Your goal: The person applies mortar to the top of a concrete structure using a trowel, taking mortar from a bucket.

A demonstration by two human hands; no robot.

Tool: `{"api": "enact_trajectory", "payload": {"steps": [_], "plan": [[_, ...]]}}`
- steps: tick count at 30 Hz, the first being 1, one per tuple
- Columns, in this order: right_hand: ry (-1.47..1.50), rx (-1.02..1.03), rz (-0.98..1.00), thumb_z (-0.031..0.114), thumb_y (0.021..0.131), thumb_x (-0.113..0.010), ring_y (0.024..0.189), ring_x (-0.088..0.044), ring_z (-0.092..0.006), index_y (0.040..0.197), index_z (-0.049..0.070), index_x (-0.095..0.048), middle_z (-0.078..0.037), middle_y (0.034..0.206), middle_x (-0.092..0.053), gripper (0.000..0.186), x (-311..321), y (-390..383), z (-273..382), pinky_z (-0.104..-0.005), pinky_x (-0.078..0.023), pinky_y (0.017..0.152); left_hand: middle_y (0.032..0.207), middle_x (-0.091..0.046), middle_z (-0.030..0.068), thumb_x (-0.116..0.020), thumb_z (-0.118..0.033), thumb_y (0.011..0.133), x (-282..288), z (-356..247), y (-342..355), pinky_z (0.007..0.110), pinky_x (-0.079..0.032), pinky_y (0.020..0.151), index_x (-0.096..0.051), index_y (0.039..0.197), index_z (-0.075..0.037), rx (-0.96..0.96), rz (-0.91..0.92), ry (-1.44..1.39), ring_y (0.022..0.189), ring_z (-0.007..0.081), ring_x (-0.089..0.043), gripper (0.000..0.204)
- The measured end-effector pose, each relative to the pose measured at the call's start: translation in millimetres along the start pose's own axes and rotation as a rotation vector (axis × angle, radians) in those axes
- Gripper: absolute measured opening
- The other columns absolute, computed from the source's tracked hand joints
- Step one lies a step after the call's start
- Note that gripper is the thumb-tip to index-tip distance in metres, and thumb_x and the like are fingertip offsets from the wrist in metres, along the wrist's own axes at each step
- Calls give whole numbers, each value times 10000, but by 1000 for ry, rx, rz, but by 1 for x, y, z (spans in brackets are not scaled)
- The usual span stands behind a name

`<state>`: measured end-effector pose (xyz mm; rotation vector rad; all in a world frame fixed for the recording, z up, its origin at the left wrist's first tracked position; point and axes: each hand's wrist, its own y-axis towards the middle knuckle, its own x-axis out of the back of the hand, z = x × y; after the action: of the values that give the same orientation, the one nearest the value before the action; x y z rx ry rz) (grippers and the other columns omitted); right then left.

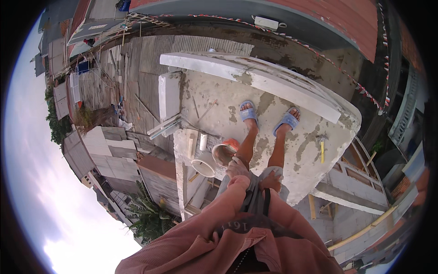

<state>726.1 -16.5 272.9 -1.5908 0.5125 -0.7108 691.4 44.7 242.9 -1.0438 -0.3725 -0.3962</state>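
My left hand, pale with dust, lies by my left knee, its fingers loosely stretched. In the picture it overlaps the edge of an orange-red bucket; no grip on the bucket shows. Over the grey shorts at my right leg rests my right hand, fingers spread and holding nothing. The bucket has a grey, dirty inside and stands left of my legs. Beside it is a white bucket. A hammer with a yellow handle lies on the concrete slab, right of my feet in blue sandals.
A low white wall borders the slab's far side, with a short block at its left. Pipes stick out over the left edge. Beyond lie corrugated roofs far below, and unfinished block walls at lower right.
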Motion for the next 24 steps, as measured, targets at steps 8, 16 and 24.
{"api": "enact_trajectory", "payload": {"steps": [8,16,24], "plan": [[-155,-82,-91,313,808,-734,1233,-587,-483,1447,153,-457,-290,1492,-417,714,32,1,-52,-536,-525,991,1277,-524,190,-676,-369,879,-19,-4,0,586,-468,938,-296,1522,-8,98,67,-98,1126,388,-601,831],[-477,-81,-196,425,813,-758,1204,-622,-437,1548,129,-324,-294,1542,-368,904,77,1,-70,-477,-518,1017,1313,-516,185,-710,-367,864,-6,-12,-14,555,-476,963,-276,1529,-22,220,161,-240,1167,383,-595,866],[-735,29,-151,575,828,-733,1245,-597,-443,1578,121,-271,-292,1546,-361,991,103,14,-100,-481,-506,1034,1570,-353,198,-740,-541,835,39,27,-18,504,-407,1150,-222,1557,-69,125,696,-854,1438,389,-424,1005]]}}
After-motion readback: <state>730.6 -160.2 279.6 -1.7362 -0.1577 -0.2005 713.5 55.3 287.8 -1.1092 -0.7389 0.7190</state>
